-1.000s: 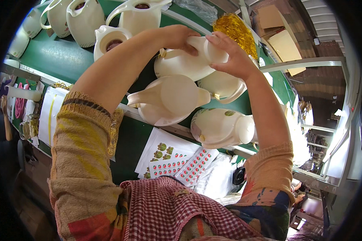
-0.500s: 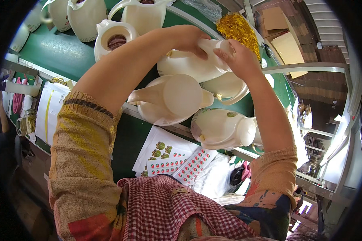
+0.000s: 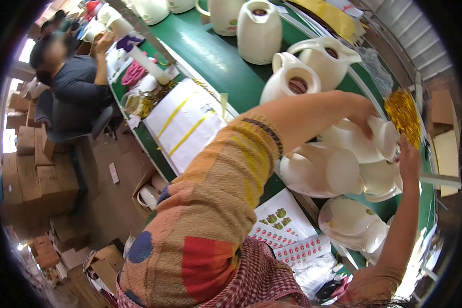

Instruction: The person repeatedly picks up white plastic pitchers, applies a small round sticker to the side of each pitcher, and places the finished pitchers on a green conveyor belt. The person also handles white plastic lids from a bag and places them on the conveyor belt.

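Note:
A cream vacuum jug (image 3: 341, 137) lies on its side on the green worktop, its wide pale end toward the right. My left hand (image 3: 362, 110) is closed over its upper side, close to that end. Fingers of my right hand (image 3: 409, 154) are bent in against the rim of the same end; their tips are partly hidden. Below it lies another cream jug (image 3: 313, 169) with its round end up. A jug with a leaf print (image 3: 346, 220) rests nearer me, beside my right forearm.
Several upright cream jugs (image 3: 259, 36) stand at the back. Gold tinsel (image 3: 403, 115) lies past my right hand. Sticker sheets (image 3: 303, 250) lie near me. A white board with yellow strips (image 3: 185, 123) is on the left bench, where a co-worker (image 3: 79, 77) sits. Cartons (image 3: 59, 179) fill the left floor.
The view has swung left, shifting the worktop rightward and bringing the co-worker and cartons in. My left hand stays on the jug; my right hand has moved lower along its end.

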### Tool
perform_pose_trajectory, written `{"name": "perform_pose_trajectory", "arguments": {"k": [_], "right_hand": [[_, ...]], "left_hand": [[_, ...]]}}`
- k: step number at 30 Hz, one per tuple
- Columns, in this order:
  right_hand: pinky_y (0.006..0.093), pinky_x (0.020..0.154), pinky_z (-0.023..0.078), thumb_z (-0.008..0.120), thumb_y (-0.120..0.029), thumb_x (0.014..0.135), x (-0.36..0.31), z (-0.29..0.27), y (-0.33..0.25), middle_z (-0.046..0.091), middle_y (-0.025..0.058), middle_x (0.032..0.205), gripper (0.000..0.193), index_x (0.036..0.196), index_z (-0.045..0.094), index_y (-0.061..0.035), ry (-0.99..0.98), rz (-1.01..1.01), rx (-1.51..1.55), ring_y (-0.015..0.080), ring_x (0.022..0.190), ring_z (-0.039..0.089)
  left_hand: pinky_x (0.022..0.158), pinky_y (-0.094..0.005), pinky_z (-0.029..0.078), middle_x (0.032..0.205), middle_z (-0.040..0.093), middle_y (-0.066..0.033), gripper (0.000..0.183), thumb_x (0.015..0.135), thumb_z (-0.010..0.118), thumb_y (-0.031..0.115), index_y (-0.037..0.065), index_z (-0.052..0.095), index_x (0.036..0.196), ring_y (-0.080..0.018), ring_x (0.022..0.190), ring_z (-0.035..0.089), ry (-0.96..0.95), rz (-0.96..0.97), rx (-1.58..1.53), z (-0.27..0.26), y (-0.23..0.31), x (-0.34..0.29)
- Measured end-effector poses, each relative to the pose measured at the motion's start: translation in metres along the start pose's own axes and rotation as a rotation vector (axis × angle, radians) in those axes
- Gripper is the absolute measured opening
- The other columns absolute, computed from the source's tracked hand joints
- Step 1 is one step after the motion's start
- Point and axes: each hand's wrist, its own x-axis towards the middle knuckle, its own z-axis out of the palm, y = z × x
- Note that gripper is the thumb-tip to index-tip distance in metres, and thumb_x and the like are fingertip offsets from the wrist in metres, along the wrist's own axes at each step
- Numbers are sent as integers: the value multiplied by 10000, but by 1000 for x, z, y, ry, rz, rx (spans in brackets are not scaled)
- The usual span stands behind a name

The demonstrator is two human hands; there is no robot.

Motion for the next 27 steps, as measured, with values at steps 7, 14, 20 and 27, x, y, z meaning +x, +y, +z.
{"name": "perform_pose_trajectory", "arguments": {"k": [7,14,20,27], "right_hand": [[404,917,446,696,-375,782,-7,17,-19,614,194,1151,604,1261,542,-41,84,-448,-94,346,1068,592],[420,941,440,727,-307,762,1,18,-7,573,214,1233,632,1296,508,-50,111,-611,-60,355,1102,573],[434,941,435,725,-366,774,-5,13,-29,567,221,1228,664,1308,500,-41,121,-412,-199,355,1108,564],[417,1031,380,731,-220,719,16,18,-7,471,196,1348,759,1401,418,-97,10,-331,-230,341,1212,490]], "left_hand": [[927,-366,455,1115,659,-142,744,634,790,519,88,616,1215,-301,1056,612,40,-8,7,4,0,6],[943,-357,450,1147,645,-157,837,599,811,530,75,585,1264,-298,1076,607,-9,-43,-42,2,-1,8],[930,-360,457,1142,649,-155,831,601,812,528,87,586,1268,-312,1068,610,38,-106,43,5,-1,5],[940,-370,453,1166,638,-158,829,608,807,529,93,580,1275,-313,1086,600,-10,-84,46,2,9,7]]}}
